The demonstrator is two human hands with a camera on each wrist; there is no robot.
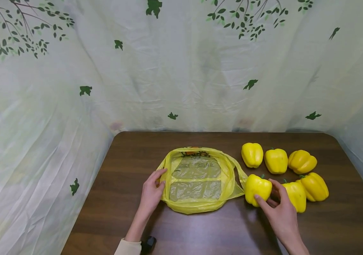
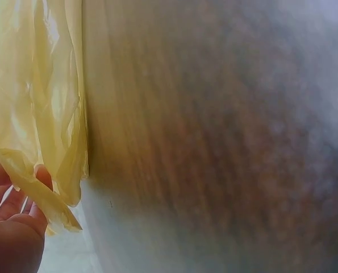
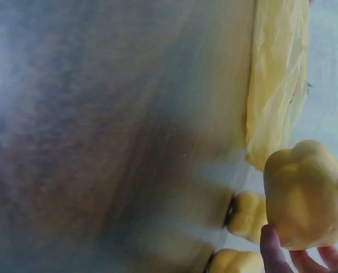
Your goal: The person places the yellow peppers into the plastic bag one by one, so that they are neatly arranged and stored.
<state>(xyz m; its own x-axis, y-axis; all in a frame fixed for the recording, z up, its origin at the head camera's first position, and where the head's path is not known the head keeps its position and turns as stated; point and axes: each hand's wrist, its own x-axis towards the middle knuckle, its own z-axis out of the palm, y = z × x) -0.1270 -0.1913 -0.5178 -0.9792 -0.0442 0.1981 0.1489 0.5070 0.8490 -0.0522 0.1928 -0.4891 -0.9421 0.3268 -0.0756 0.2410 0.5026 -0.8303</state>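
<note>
A yellow plastic bag (image 1: 194, 209) lies spread on the table with its mouth wide and facing up. At its left rim, my left hand (image 1: 153, 189) holds the edge; in the left wrist view a loop of the bag (image 2: 58, 210) passes between thumb and fingers. My right hand (image 1: 280, 210) grips a yellow bell pepper (image 1: 258, 190) just right of the bag, thumb on the near side and fingers round the right. The right wrist view shows this pepper (image 3: 302, 196) raised above the table. Behind the right hand, another yellow pepper (image 1: 297, 196) is partly covered.
More yellow peppers stand at the table's right: a back row with a left one (image 1: 252, 155), a middle one (image 1: 276, 161) and a right one (image 1: 302, 161), plus one nearer (image 1: 314, 187). The brown table (image 1: 130, 148) ends at a leaf-patterned curtain (image 1: 181, 78).
</note>
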